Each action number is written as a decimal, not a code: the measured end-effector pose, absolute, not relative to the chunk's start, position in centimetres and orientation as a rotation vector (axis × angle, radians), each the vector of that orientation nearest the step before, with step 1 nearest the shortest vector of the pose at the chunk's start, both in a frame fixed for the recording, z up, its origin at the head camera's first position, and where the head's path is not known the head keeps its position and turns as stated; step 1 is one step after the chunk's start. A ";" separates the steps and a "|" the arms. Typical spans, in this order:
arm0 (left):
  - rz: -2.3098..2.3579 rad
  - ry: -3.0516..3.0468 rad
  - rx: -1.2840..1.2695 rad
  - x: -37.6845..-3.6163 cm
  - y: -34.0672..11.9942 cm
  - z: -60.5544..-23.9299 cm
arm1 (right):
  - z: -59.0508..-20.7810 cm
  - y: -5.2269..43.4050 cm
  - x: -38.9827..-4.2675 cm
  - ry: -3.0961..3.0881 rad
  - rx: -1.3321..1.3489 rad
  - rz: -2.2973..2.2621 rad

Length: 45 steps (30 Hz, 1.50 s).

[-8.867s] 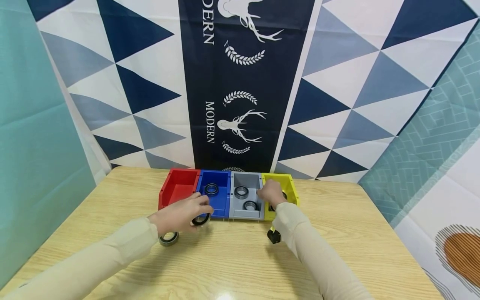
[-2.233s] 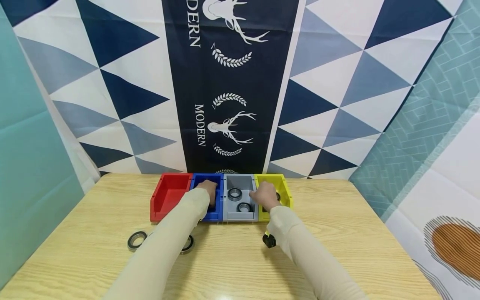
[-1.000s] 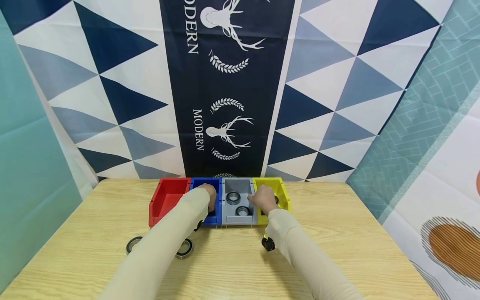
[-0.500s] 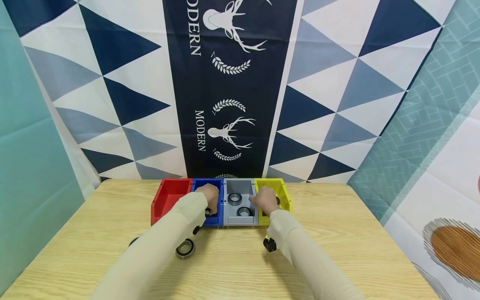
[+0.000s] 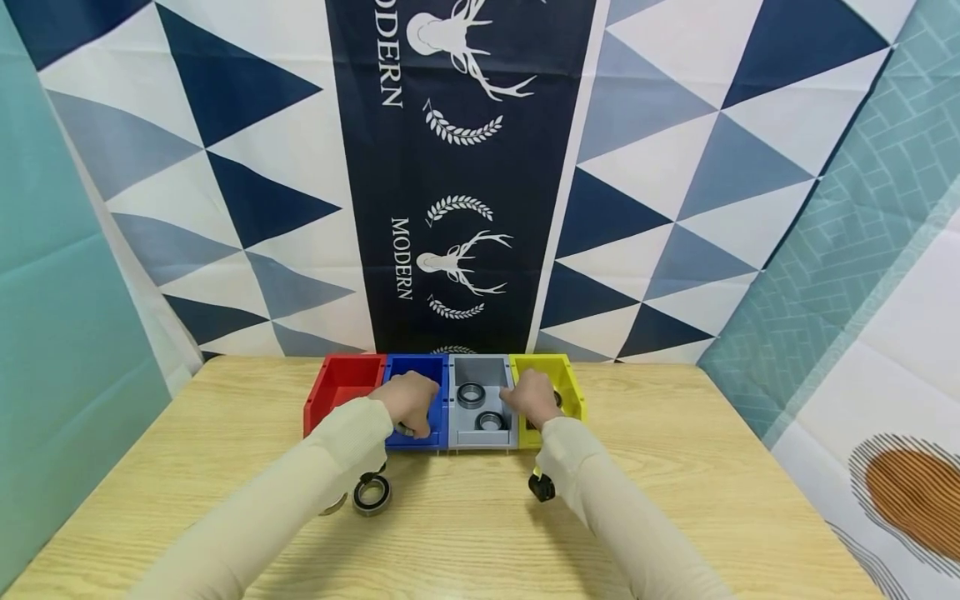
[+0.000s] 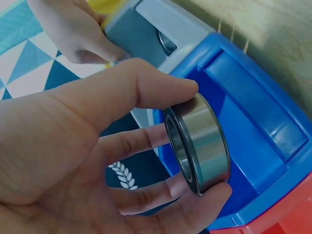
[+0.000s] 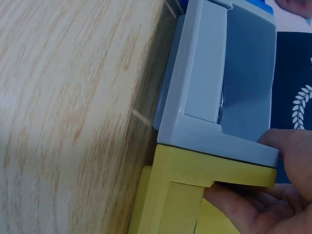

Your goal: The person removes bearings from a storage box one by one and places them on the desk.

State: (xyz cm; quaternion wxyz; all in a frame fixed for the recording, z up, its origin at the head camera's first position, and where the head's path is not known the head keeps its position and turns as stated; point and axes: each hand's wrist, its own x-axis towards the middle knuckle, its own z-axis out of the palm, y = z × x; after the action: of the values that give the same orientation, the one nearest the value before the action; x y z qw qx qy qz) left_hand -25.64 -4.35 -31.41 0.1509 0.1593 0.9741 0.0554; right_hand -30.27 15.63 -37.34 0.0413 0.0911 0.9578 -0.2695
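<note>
Four bins point(image 5: 480, 417) are counted (red, blue, grey, yellow); about five bearings point(image 5: 471, 395) are seen, others possibly hidden.

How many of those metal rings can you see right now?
5, perhaps more hidden. Two metal rings lie in the grey bin, the left hand pinches one over the blue bin, one lies on the table, and another peeks from under the left sleeve.

Light is bright and even, with soft shadows under the arms on the desk point(image 5: 675, 467). Both wrist views are close and slightly soft; the head view bends at the edges.
</note>
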 end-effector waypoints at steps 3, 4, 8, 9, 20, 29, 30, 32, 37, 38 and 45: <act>0.212 2.774 0.486 -24.8 -4.6 -31.3 | -37.4 15.7 -30.2 2.930 0.289 -0.820; 0.224 2.768 0.499 -24.5 -4.7 -31.3 | -37.4 15.7 -30.2 2.931 0.289 -0.819; 0.236 2.766 0.571 -23.5 -5.0 -31.5 | -37.5 15.8 -30.1 2.937 0.279 -0.810; 0.227 2.768 0.596 -23.3 -5.1 -31.5 | -37.5 15.8 -30.1 2.937 0.275 -0.810; 0.237 2.779 0.782 -21.2 -6.1 -32.3 | -37.8 15.8 -30.1 2.952 0.256 -0.788; 0.169 2.881 1.013 -19.6 -6.4 -32.8 | -37.6 15.8 -30.1 2.960 0.246 -0.783; 0.173 2.879 1.029 -19.5 -6.4 -32.9 | -37.6 15.8 -30.1 2.959 0.243 -0.784; 0.189 2.875 1.043 -19.3 -6.4 -33.1 | -37.5 15.9 -30.1 2.955 0.239 -0.787; 0.217 2.869 1.049 -19.4 -6.6 -33.8 | -37.3 15.9 -30.2 2.949 0.244 -0.779; 0.222 2.868 1.046 -19.4 -6.6 -34.0 | -37.3 15.9 -30.2 2.950 0.245 -0.776; 0.269 2.837 1.014 -19.8 -7.4 -35.5 | -37.3 15.8 -30.4 2.949 0.233 -0.777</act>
State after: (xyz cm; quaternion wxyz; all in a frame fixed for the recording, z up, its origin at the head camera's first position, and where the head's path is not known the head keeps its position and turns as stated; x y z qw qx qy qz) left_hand -19.79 -7.41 -35.46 0.0587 0.3346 0.9363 0.0889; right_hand -30.40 15.83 -37.32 0.0413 0.0762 0.9634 -0.2538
